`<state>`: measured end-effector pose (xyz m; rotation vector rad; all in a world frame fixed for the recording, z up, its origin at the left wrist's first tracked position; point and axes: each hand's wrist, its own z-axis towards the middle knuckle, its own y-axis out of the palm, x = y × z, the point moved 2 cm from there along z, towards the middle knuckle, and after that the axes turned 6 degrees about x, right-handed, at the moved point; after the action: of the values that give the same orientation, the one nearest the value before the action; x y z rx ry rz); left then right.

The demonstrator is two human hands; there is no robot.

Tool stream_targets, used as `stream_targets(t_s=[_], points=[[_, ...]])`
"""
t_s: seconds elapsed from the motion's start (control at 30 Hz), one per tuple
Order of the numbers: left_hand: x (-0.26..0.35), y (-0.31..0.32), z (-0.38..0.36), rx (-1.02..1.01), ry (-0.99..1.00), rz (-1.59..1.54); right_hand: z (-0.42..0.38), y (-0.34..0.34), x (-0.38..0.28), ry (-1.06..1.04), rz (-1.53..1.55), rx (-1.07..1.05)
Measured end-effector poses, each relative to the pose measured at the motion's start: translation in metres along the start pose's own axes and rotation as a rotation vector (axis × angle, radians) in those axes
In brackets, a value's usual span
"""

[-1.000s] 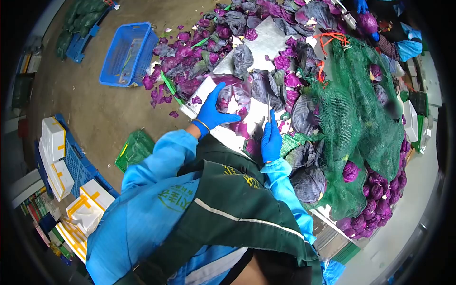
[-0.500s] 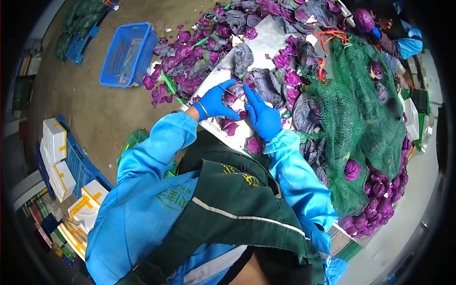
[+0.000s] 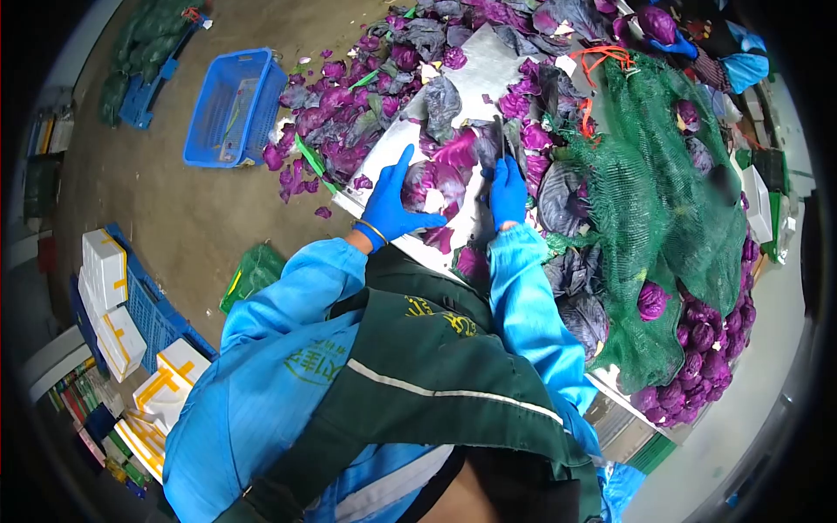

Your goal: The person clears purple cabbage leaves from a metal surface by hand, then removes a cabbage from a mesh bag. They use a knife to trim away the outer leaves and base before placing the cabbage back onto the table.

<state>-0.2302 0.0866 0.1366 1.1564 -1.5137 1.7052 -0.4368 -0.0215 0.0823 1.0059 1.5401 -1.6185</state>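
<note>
A purple cabbage [image 3: 429, 187] with a pale cut stem sits on the metal table [image 3: 479, 74] near its front edge. My left hand [image 3: 392, 200], in a blue glove, rests against the cabbage's left side, thumb and fingers spread around it. To the right, my right hand [image 3: 507, 192], also gloved, is closed around a knife [image 3: 500, 138] whose blade points away from me. A loose purple leaf [image 3: 457, 150] lies just behind the cabbage. Dark outer leaves surround the spot.
Green net sacks [image 3: 632, 209] lie at the right, with piled cabbages [image 3: 697, 349] beyond. A blue basket [image 3: 234, 109] stands on the floor at the left, near scattered leaves [image 3: 327, 118]. Another person's gloved hand [image 3: 676, 45] is at the top right, by a cabbage.
My right hand has moved right, away from the cabbage, and the knife has swung to point away from me. A leaf now lies behind the cabbage. The other person's hand has come into view.
</note>
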Motion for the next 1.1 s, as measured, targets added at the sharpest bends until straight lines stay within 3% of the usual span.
stream_targets(t_s=[0.07,0.13,0.2,0.27,0.4,0.6,0.67,0.73,0.8,0.83,0.93,1.0,1.07,1.1], points=[[-0.006,0.0,0.004,0.005,-0.045,0.007,-0.031,-0.02,-0.047,-0.053,-0.056,-0.118],[-0.007,0.0,0.008,-0.033,-0.121,0.034,-0.055,-0.028,-0.066,0.082,-0.153,-0.414],[-0.007,-0.002,0.012,-0.067,-0.107,0.045,-0.075,-0.03,-0.08,-0.121,-0.111,-0.453],[-0.014,0.001,0.016,-0.113,0.024,0.079,-0.081,-0.027,-0.083,-0.145,-0.072,-0.45],[-0.01,0.002,0.02,-0.179,-0.126,0.02,-0.078,-0.027,-0.076,-0.191,-0.143,-0.431],[0.002,0.001,0.021,-0.172,-0.157,0.022,-0.074,-0.029,-0.08,-0.29,-0.179,-0.391],[0.001,0.008,0.017,-0.117,-0.121,0.056,-0.071,-0.026,-0.088,-0.17,-0.299,-0.406],[0.005,0.015,0.013,-0.063,-0.076,0.088,-0.07,-0.017,-0.086,-0.186,-0.32,-0.269],[0.015,0.02,-0.001,0.029,0.053,0.222,-0.053,-0.015,-0.078,0.191,-0.325,-0.153],[0.021,0.025,-0.008,0.072,0.103,0.246,-0.045,-0.006,-0.062,0.117,-0.304,-0.037],[0.015,0.026,-0.007,0.071,0.118,0.19,-0.035,-0.001,-0.028,0.131,-0.24,-0.06],[0.009,0.013,-0.002,-0.021,0.165,0.057,-0.023,0.009,0.029,0.134,-0.17,0.093],[-0.006,-0.001,-0.004,-0.072,0.16,0.002,-0.012,-0.003,0.025,0.401,0.101,-0.126],[-0.01,-0.005,-0.001,-0.146,0.052,-0.225,-0.012,-0.012,0.009,0.394,0.075,-0.118]])
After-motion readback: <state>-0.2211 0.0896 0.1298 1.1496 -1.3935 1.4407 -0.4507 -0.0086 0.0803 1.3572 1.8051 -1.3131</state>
